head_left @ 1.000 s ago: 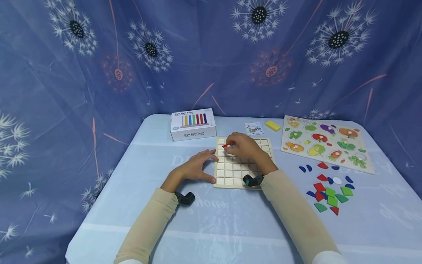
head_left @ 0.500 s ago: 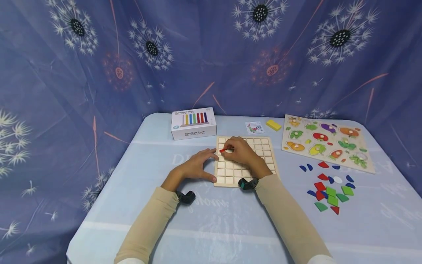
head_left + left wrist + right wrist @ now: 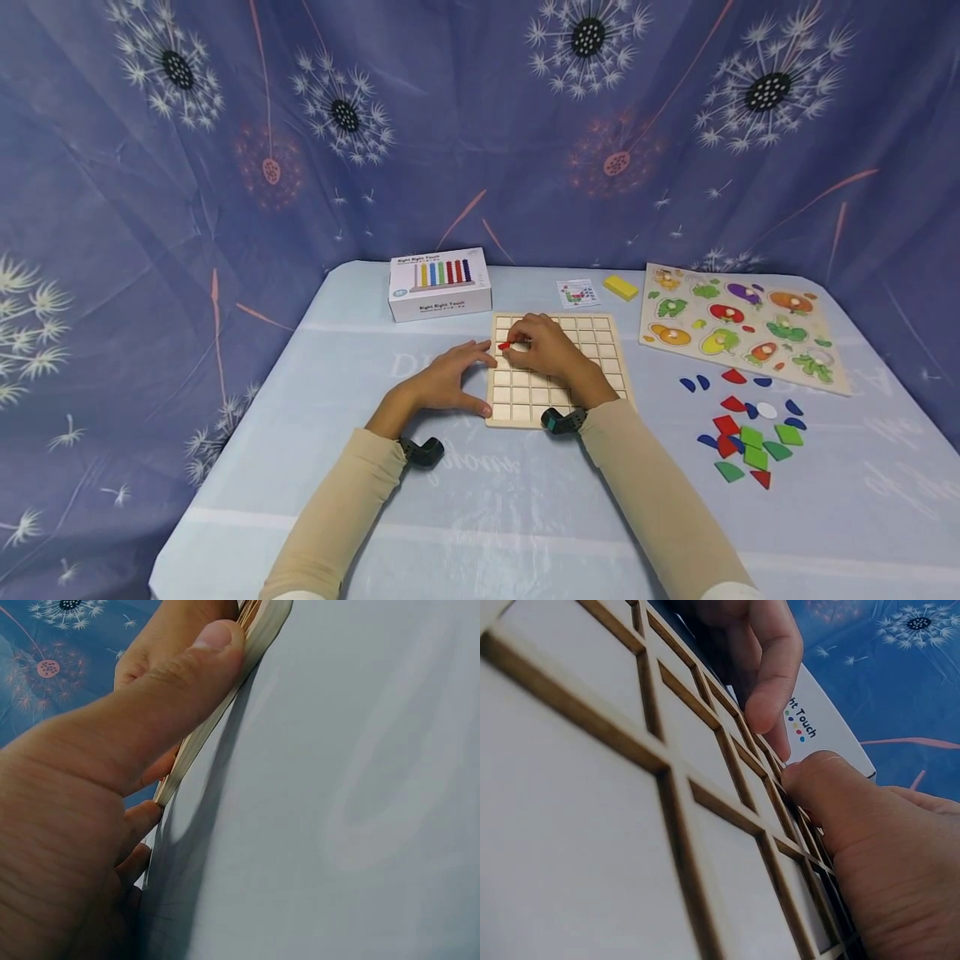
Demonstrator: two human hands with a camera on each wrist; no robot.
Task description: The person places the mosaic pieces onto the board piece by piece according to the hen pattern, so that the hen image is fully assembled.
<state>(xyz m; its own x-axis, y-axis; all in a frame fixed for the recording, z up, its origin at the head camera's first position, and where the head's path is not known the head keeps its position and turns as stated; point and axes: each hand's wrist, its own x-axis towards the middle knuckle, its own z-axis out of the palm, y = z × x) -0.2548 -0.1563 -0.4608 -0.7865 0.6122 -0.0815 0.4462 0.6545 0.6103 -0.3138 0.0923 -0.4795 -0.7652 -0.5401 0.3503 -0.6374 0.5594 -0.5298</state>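
Observation:
A square wooden grid board [image 3: 521, 412] lies on the table before me, its cells pale. My left hand [image 3: 442, 379] rests at the board's left side, thumb and fingertips spread along its edge. In the left wrist view, the thumb [image 3: 180, 690] touches the wooden rim [image 3: 199, 742]. Over the upper left cells, my right hand [image 3: 551, 350] pinches a small flat red piece [image 3: 504, 345]. The fingers partly cover that piece, so its full outline is hidden. In the right wrist view, the right thumb [image 3: 825, 784] is low against the grid, and the red piece cannot be seen.
Loose red, blue, green and white flat pieces [image 3: 752, 437] are scattered to the right. Behind them lies a vegetable puzzle board [image 3: 720, 354]. A white box [image 3: 439, 283], a small pattern card [image 3: 577, 292] and a yellow block [image 3: 621, 287] stand along the back.
My right hand has moved slightly left and toward me over the board, carrying the red piece, then almost stopped. The left hand has stayed at the board's edge.

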